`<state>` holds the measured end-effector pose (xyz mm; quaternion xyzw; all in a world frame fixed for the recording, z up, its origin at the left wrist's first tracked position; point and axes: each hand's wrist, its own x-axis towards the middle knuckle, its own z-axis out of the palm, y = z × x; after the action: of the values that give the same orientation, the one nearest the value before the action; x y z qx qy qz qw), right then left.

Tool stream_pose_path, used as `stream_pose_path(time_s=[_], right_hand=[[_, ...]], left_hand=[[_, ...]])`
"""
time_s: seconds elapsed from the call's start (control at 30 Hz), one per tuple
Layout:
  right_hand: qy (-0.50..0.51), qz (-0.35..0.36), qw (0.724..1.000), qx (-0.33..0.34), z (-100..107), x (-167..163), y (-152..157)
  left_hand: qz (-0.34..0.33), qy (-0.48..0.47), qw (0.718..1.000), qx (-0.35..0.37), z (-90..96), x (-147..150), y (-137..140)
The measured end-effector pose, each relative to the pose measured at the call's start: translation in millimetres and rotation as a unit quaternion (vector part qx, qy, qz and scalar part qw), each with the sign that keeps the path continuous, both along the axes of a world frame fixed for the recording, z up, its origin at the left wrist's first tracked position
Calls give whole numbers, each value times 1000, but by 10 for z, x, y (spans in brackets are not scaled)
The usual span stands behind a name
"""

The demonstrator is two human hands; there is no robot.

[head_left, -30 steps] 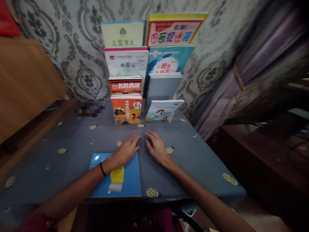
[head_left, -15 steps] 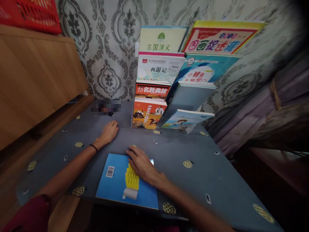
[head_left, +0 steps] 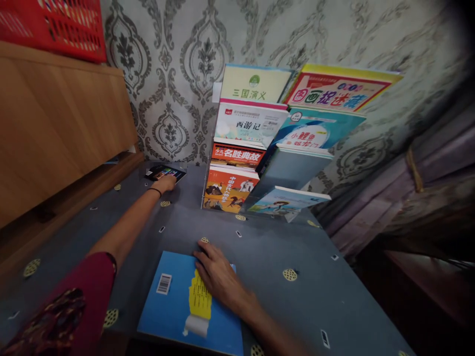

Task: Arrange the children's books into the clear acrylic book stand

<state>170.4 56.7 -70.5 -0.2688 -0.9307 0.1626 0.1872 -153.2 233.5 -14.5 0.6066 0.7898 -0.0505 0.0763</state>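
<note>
Reaching forward in the head view, the left hand has its fingers on the near right edge of a dark flat item; whether they pinch it, I cannot tell. The right hand's fingers, loosely spread and gripping nothing visible, lie over the far edge of a blue book. Upright books stand beyond them. By the look of it, the dark flat item is reached but not lifted. Half a second ago, the left fingers were on bare surface, short of it.
</note>
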Motion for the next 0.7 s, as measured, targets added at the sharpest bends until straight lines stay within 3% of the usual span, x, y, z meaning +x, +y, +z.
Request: stream_pose_path(time_s=[0.17, 0.3, 0.53, 0.7], right_hand=[[-16, -5, 1000, -12, 58, -3, -20], [-20, -12, 1000, -12, 78, -11, -24], [-11, -6, 1000, -6, 128, 5, -49], [-8, -4, 1000, 5, 115, -11, -35]], left_hand=[[-6, 27, 998, -56, 70, 180, 126], [-17, 62, 996, -67, 127, 299, -29], [-95, 138, 986, -5, 207, 434, -820], [-160, 169, 970, 70, 159, 988, -1556]])
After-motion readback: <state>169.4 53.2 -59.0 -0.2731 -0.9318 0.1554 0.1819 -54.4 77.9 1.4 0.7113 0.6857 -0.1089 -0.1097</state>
